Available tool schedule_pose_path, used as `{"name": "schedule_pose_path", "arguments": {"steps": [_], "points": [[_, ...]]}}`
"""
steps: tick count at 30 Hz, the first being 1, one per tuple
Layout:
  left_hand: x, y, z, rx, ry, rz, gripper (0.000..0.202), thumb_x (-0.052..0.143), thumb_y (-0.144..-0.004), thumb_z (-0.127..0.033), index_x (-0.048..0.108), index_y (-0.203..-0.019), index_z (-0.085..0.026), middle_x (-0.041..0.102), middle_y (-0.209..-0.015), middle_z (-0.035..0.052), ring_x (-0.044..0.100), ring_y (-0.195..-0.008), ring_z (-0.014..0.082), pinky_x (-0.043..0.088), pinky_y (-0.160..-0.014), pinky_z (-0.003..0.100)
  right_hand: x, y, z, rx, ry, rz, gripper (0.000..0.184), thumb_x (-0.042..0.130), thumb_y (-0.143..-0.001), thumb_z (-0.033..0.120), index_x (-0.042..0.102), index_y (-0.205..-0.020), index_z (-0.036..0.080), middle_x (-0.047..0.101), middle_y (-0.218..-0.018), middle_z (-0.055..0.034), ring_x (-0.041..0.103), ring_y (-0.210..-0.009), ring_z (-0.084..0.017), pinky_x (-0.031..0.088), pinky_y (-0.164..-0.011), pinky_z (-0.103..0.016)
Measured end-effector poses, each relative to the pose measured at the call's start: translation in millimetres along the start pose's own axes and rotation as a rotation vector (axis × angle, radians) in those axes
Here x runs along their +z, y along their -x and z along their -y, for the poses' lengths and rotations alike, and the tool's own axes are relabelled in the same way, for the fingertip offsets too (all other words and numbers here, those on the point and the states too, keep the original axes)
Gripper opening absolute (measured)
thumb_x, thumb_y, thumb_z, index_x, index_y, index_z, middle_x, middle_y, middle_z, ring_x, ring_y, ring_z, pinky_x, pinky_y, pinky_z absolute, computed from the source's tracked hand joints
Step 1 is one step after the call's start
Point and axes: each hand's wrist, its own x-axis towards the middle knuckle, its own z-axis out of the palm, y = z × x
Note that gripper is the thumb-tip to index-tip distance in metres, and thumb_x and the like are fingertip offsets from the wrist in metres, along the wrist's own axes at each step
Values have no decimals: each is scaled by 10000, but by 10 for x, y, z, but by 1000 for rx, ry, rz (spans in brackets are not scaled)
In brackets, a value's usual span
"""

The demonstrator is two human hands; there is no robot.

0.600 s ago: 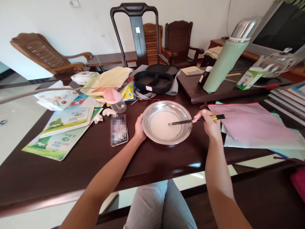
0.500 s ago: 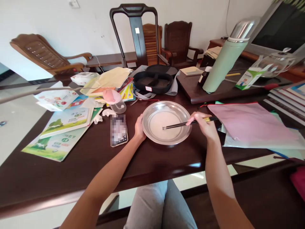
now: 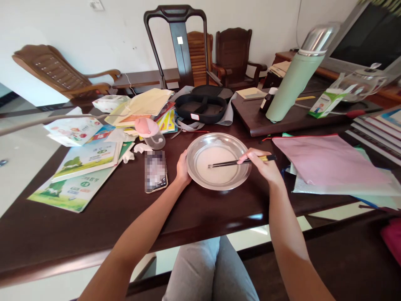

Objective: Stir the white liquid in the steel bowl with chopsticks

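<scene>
Chopsticks (image 3: 232, 163) slid left across plate (image 3: 216, 136), phone (image 3: 156, 170) beside.

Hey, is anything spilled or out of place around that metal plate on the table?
No spill: the white liquid sits inside the plate, left hand gripping its rim, right hand holding chopsticks over it. Only crumpled tissue scraps lie loose beside the phone.

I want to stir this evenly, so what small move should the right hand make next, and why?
Probably sweep the chopsticks toward the left rim: their tips lie in the middle of the white liquid in the metal plate, and the left hand steadies that rim.
</scene>
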Motion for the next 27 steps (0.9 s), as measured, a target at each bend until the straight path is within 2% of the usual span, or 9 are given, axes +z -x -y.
{"name": "schedule_pose_path", "arguments": {"steps": [3, 7, 12, 14, 17, 20, 22, 25, 27], "points": [[-2, -4, -1, 9, -7, 8, 279, 917, -819, -448, 797, -861, -201, 829, -823, 23, 830, -958, 278, 657, -946, 364, 17, -18, 8, -19, 38, -79, 618, 727, -977, 856, 879, -780, 290, 891, -843, -52, 853, -883, -290, 657, -884, -423], [-1, -1, 3, 17, -19, 21, 292, 922, -824, -479, 801, -863, -216, 821, -791, 21, 842, -979, 308, 669, -947, 395, -70, -5, -65, -23, -43, -257, 618, 737, -975, 846, 840, -723, 292, 814, -664, -37, 802, -705, -283, 660, -810, -446], [-21, -25, 15, 32, -24, 11, 285, 912, -815, -465, 808, -872, -207, 832, -825, 25, 835, -998, 294, 655, -970, 382, -21, 12, -26, -6, -17, -12, 617, 725, -995, 829, 860, -746, 281, 863, -769, -62, 832, -793, -294, 657, -812, -435], [-24, -31, 16, 40, -26, 16, 298, 924, -797, -467, 806, -871, -203, 836, -842, 26, 831, -998, 285, 650, -987, 378, 12, 1, 0, -15, 32, 13, 609, 718, -1001, 828, 879, -784, 282, 891, -848, -63, 851, -870, -292, 662, -866, -426], [-11, -22, 12, 36, -26, 29, 298, 918, -799, -474, 809, -868, -205, 848, -862, 33, 834, -1008, 295, 656, -992, 390, -15, -9, -29, -31, 33, -137, 608, 719, -1001, 828, 868, -769, 286, 878, -804, -53, 848, -850, -289, 665, -891, -431], [6, -6, 7, 26, -23, 21, 275, 898, -811, -465, 808, -851, -208, 854, -859, 39, 837, -1002, 304, 664, -966, 392, -81, 5, -85, -44, -39, -265, 630, 710, -1006, 826, 826, -702, 287, 799, -640, -44, 798, -707, -282, 660, -810, -441], [9, -4, 6, 24, -24, 12, 274, 898, -810, -465, 803, -842, -210, 848, -840, 35, 837, -984, 303, 666, -957, 391, -84, 17, -81, -39, -56, -184, 643, 700, -1010, 828, 820, -688, 285, 786, -621, -49, 785, -687, -284, 652, -775, -441], [-1, -13, 8, 33, -28, 3, 262, 900, -810, -454, 802, -847, -213, 842, -832, 22, 830, -967, 285, 662, -956, 379, -17, 12, -12, -20, 17, 26, 630, 698, -1016, 821, 862, -741, 279, 863, -780, -67, 822, -792, -284, 652, -812, -424], [-8, -20, 9, 43, -30, -1, 251, 896, -807, -440, 801, -847, -211, 841, -845, 17, 822, -961, 268, 653, -964, 365, 22, -2, 23, -31, 60, 37, 623, 693, -1014, 832, 877, -784, 283, 893, -871, -63, 844, -874, -285, 657, -881, -424]]}}
